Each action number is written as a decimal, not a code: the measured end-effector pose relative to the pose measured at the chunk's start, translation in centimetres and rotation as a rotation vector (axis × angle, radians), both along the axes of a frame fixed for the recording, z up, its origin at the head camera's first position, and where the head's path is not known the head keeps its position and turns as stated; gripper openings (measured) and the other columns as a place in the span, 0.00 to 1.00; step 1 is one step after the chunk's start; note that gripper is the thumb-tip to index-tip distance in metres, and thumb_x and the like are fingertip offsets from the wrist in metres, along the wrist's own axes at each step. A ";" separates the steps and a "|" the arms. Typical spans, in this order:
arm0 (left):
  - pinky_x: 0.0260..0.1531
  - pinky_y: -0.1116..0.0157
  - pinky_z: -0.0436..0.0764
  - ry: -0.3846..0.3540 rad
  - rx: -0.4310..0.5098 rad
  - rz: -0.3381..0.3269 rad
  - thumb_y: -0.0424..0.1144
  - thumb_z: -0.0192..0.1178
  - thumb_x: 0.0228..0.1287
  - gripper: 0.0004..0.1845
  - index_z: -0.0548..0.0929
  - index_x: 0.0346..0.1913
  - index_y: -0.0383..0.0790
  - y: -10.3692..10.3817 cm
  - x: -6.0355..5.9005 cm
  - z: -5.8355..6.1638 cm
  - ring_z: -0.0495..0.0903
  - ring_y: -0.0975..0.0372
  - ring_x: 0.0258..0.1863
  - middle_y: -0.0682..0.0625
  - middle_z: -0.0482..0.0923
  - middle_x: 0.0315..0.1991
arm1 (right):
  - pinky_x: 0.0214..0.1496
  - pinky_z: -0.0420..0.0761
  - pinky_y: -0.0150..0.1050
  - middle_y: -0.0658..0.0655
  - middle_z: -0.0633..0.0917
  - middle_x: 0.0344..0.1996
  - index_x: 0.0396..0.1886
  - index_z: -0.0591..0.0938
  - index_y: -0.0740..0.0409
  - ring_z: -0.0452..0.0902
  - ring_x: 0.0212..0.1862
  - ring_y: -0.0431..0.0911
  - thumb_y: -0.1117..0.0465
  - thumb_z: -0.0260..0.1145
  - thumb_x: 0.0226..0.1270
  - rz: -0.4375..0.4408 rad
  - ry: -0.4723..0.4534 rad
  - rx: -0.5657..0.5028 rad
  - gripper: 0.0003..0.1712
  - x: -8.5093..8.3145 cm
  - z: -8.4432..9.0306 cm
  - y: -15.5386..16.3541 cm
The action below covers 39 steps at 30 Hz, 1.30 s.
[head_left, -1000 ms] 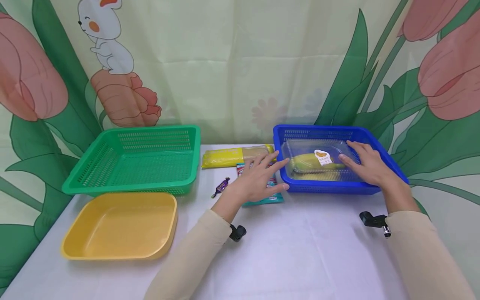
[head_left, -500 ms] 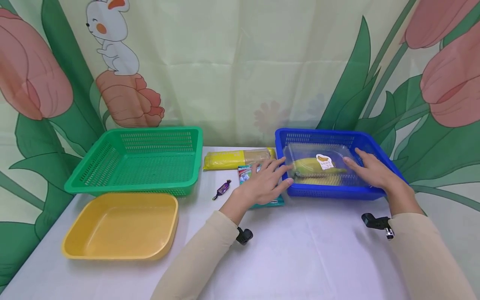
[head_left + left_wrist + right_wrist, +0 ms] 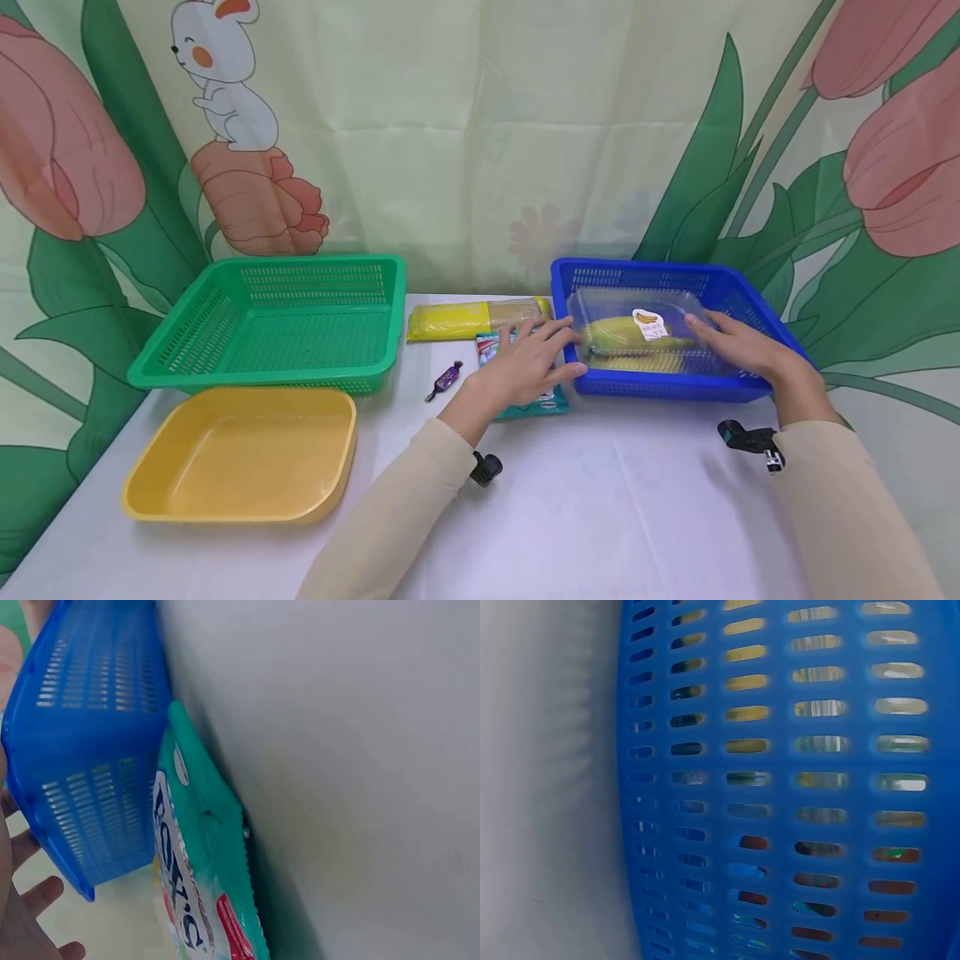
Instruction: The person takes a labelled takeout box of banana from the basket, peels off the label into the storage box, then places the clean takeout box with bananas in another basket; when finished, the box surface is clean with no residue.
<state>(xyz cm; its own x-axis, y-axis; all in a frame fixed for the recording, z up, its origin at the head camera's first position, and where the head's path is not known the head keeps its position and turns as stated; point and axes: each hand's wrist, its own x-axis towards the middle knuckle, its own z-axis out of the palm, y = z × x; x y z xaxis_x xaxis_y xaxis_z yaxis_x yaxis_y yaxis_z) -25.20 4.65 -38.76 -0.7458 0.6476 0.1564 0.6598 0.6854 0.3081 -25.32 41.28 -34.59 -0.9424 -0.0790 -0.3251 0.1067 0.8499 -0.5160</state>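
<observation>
A blue basket (image 3: 720,280) stands on the white table and holds a clear plastic box with bananas (image 3: 633,335). My right hand (image 3: 738,346) lies with relaxed fingers on the right end of that box, inside the basket. My left hand (image 3: 528,362) hovers open over a teal snack packet (image 3: 534,405), its fingertips at the basket's left front corner. In the left wrist view the teal packet (image 3: 206,877) lies against the blue basket (image 3: 90,750). The right wrist view shows only the basket's slotted wall (image 3: 795,780).
A green basket (image 3: 277,321) stands at the back left, with a yellow tray (image 3: 240,454) in front of it. A long yellow packet (image 3: 472,317) lies between the baskets, and a small purple candy (image 3: 446,377) sits beside the teal packet. A printed curtain hangs behind.
Both hands have drawn slightly back toward me and down; the left hand's fingers now sit at the basket's corner. The camera view shifted a little. The box stays in the basket.
</observation>
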 end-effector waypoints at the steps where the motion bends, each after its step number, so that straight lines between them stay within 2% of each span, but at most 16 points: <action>1: 0.72 0.37 0.53 -0.004 -0.005 -0.004 0.71 0.38 0.75 0.32 0.68 0.73 0.63 0.0 0.0 0.0 0.51 0.49 0.80 0.58 0.52 0.82 | 0.65 0.47 0.83 0.82 0.40 0.76 0.82 0.32 0.64 0.35 0.74 0.83 0.25 0.35 0.76 0.000 0.003 -0.013 0.57 0.0 0.0 0.1; 3: 0.72 0.37 0.53 -0.014 -0.002 -0.012 0.71 0.40 0.74 0.32 0.68 0.73 0.63 0.0 -0.1 0.2 0.51 0.49 0.80 0.59 0.51 0.83 | 0.65 0.50 0.83 0.83 0.43 0.76 0.82 0.31 0.63 0.38 0.74 0.83 0.27 0.34 0.77 0.004 0.015 -0.034 0.56 0.0 0.1 0.2; 6: 0.72 0.37 0.54 -0.023 0.015 -0.023 0.71 0.43 0.74 0.30 0.69 0.71 0.64 -0.1 -0.3 0.4 0.51 0.49 0.80 0.58 0.52 0.82 | 0.65 0.50 0.83 0.82 0.44 0.77 0.82 0.29 0.60 0.38 0.75 0.82 0.27 0.34 0.78 0.002 0.033 -0.073 0.55 0.0 0.3 0.3; 10: 0.72 0.37 0.54 -0.039 0.042 -0.037 0.69 0.46 0.74 0.27 0.71 0.68 0.63 -0.3 -0.5 0.6 0.51 0.49 0.80 0.57 0.53 0.82 | 0.67 0.44 0.83 0.75 0.36 0.80 0.83 0.29 0.53 0.31 0.77 0.79 0.26 0.34 0.77 -0.011 0.054 -0.149 0.53 0.0 0.7 0.4; 13: 0.71 0.36 0.55 -0.070 0.063 -0.044 0.69 0.48 0.73 0.26 0.72 0.66 0.62 -0.4 -0.7 0.7 0.51 0.48 0.80 0.56 0.53 0.82 | 0.67 0.44 0.82 0.70 0.33 0.81 0.83 0.30 0.48 0.32 0.78 0.78 0.27 0.33 0.78 -0.020 0.070 -0.201 0.49 0.1 0.8 0.5; 15: 0.71 0.36 0.56 -0.081 0.067 -0.045 0.69 0.49 0.72 0.25 0.72 0.64 0.62 -0.4 -0.7 0.7 0.52 0.49 0.79 0.55 0.54 0.82 | 0.67 0.48 0.82 0.71 0.34 0.81 0.84 0.30 0.46 0.35 0.77 0.79 0.29 0.33 0.79 -0.034 0.076 -0.221 0.47 0.3 0.7 0.6; 18: 0.70 0.37 0.57 -0.062 0.055 -0.050 0.70 0.50 0.71 0.25 0.72 0.62 0.63 -0.4 -0.9 1.0 0.53 0.49 0.78 0.55 0.56 0.81 | 0.66 0.59 0.79 0.75 0.41 0.80 0.84 0.32 0.45 0.47 0.75 0.80 0.32 0.36 0.81 -0.047 0.096 -0.259 0.45 0.7 0.6 0.7; 22: 0.70 0.38 0.57 -0.037 0.024 -0.057 0.70 0.49 0.72 0.24 0.72 0.61 0.62 -0.3 -0.8 1.4 0.53 0.50 0.78 0.54 0.57 0.81 | 0.62 0.72 0.71 0.78 0.50 0.77 0.85 0.36 0.50 0.63 0.69 0.76 0.35 0.38 0.83 -0.025 0.126 -0.232 0.45 1.3 0.5 0.9; 27: 0.71 0.38 0.56 -0.047 0.035 -0.067 0.69 0.48 0.73 0.24 0.72 0.61 0.61 -0.2 -0.6 1.4 0.50 0.49 0.79 0.52 0.55 0.81 | 0.59 0.77 0.66 0.79 0.55 0.75 0.85 0.38 0.55 0.71 0.64 0.74 0.38 0.38 0.84 0.008 0.161 -0.172 0.43 2.0 1.1 1.5; 31: 0.71 0.39 0.56 -0.043 0.060 -0.062 0.68 0.50 0.73 0.24 0.74 0.61 0.60 0.0 -0.6 1.4 0.51 0.49 0.79 0.51 0.56 0.81 | 0.56 0.78 0.64 0.79 0.58 0.73 0.85 0.38 0.55 0.80 0.54 0.66 0.39 0.38 0.85 0.010 0.187 -0.156 0.42 2.1 1.8 1.6; 34: 0.72 0.40 0.57 -0.036 0.077 -0.060 0.67 0.51 0.73 0.24 0.74 0.61 0.58 0.0 -0.6 1.4 0.52 0.49 0.78 0.49 0.57 0.80 | 0.59 0.72 0.71 0.79 0.56 0.75 0.85 0.37 0.52 0.79 0.55 0.67 0.38 0.38 0.84 -0.007 0.184 -0.164 0.43 2.0 2.1 1.6; 37: 0.72 0.40 0.56 -0.034 0.088 -0.060 0.66 0.52 0.73 0.24 0.75 0.61 0.58 -0.2 -0.4 1.1 0.52 0.49 0.78 0.47 0.58 0.79 | 0.61 0.63 0.78 0.77 0.51 0.77 0.85 0.38 0.51 0.65 0.67 0.72 0.37 0.38 0.84 -0.020 0.185 -0.179 0.43 2.3 2.1 1.2; 39: 0.72 0.41 0.57 -0.021 0.084 -0.052 0.66 0.52 0.73 0.23 0.75 0.61 0.59 -0.4 -0.1 1.0 0.53 0.50 0.78 0.48 0.59 0.79 | 0.63 0.61 0.79 0.76 0.50 0.78 0.85 0.39 0.52 0.56 0.71 0.73 0.37 0.39 0.84 -0.019 0.193 -0.191 0.43 2.4 2.1 0.9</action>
<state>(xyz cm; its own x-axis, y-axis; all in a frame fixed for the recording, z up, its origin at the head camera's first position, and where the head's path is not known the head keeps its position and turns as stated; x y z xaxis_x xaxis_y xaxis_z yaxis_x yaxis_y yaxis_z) -25.29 4.23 -37.77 -0.7153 0.6705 0.1970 0.6865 0.6215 0.3773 -22.92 42.19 -32.44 -0.9874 -0.1034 -0.1200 0.0058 0.7337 -0.6794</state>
